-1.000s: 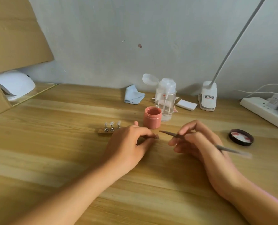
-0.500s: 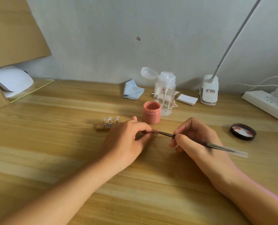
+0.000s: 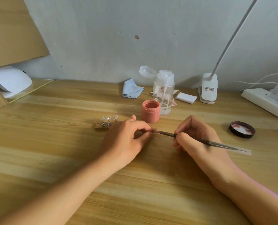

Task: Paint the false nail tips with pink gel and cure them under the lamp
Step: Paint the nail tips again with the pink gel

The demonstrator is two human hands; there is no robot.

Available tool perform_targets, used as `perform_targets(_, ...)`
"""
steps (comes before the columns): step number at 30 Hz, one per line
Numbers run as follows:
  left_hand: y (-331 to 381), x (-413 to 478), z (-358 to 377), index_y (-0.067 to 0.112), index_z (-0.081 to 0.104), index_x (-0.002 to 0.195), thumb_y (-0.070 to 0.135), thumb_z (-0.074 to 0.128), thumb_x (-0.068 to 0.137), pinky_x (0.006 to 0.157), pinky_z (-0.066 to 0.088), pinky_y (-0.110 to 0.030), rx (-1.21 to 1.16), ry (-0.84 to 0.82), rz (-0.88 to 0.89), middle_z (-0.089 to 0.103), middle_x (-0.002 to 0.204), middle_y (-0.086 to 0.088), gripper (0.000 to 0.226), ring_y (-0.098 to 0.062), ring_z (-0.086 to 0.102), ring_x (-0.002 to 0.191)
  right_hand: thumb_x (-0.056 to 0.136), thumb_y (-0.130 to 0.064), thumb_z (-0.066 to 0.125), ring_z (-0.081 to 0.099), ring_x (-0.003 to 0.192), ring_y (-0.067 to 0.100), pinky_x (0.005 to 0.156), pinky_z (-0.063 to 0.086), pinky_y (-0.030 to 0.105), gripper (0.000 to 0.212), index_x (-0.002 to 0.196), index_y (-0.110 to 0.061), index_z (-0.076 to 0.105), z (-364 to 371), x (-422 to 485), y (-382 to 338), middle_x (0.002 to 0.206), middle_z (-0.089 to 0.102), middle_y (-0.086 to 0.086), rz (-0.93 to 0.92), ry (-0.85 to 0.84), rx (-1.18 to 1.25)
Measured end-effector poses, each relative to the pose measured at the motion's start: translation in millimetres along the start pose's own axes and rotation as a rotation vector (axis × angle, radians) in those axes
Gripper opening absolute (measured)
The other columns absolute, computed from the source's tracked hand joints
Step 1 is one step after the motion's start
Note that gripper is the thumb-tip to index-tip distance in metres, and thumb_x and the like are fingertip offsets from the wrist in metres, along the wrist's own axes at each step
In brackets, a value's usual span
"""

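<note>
Pinching a small nail tip (image 3: pixel 154 130) between thumb and forefinger, the left hand (image 3: pixel 125 140) offers it to the brush (image 3: pixel 166 134), which the right hand (image 3: pixel 198 140) grips like a pen, bristles touching the tip. Pressing too hard could smear gel onto the skin or twist the tip loose. Just beyond both hands the open gel pot (image 3: pixel 150 113) could be tipped by a knuckle; three clear tips (image 3: pixel 109 118) stand beyond the left hand, the curing lamp (image 3: pixel 9 80) far to its left.

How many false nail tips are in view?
4 nail tips: three upright on the wooden holder, one pinched in the left hand at the brush; that hand may hide more.
</note>
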State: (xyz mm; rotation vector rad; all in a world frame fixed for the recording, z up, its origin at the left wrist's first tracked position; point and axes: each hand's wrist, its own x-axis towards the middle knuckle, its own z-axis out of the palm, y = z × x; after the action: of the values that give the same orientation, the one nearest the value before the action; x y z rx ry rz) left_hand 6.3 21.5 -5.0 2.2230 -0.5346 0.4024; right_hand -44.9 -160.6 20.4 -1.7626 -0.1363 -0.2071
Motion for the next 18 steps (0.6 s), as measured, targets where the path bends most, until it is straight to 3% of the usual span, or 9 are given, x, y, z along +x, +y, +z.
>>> perform_targets(6,0.2,-0.6,-0.9,0.033,0.077,0.088,0.026,0.072,0.089,0.108,0.031,-0.007,0.011,-0.021,-0.004,0.041,0.037,0.015,0.01,-0.014,0.03,0.035,0.072,-0.019,0.06,0.059,0.062,0.012,0.058,0.045,0.025,0.016,0.081,-0.006,0.059,-1.1,-0.4,1.6,0.067,0.067,0.01,-0.014,0.0,-0.007)
perform_targets(8,0.1,-0.9,-1.9,0.034,0.077,0.088,0.027,0.072,0.089,0.087,0.039,0.0,0.017,-0.034,-0.001,0.042,0.037,0.018,0.009,-0.01,0.033,0.035,0.077,-0.017,0.063,0.06,0.061,0.009,0.058,0.045,0.023,0.013,0.081,-0.006,0.059,-1.9,-0.6,2.0,0.066,0.068,0.006,-0.017,0.0,-0.011)
perform_targets(11,-0.6,0.2,-2.4,0.035,0.076,0.087,0.03,0.071,0.089,0.053,0.037,-0.009,0.014,-0.058,-0.016,0.042,0.037,0.018,0.007,-0.008,0.034,0.035,0.081,-0.011,0.063,0.059,0.059,0.006,0.057,0.045,0.021,0.006,0.08,-0.007,0.059,-1.8,-0.9,3.0,0.064,0.068,0.003,-0.022,-0.009,-0.015)
perform_targets(18,-0.9,0.3,-2.9,0.034,0.077,0.086,0.033,0.072,0.088,0.043,0.026,-0.013,-0.008,-0.058,-0.04,0.036,0.033,0.012,0.005,-0.009,0.03,0.033,0.08,-0.013,0.063,0.056,0.059,0.007,0.06,0.047,0.024,0.01,0.081,-0.004,0.058,-0.6,-1.4,0.1,0.066,0.068,0.006,-0.025,0.01,0.051)
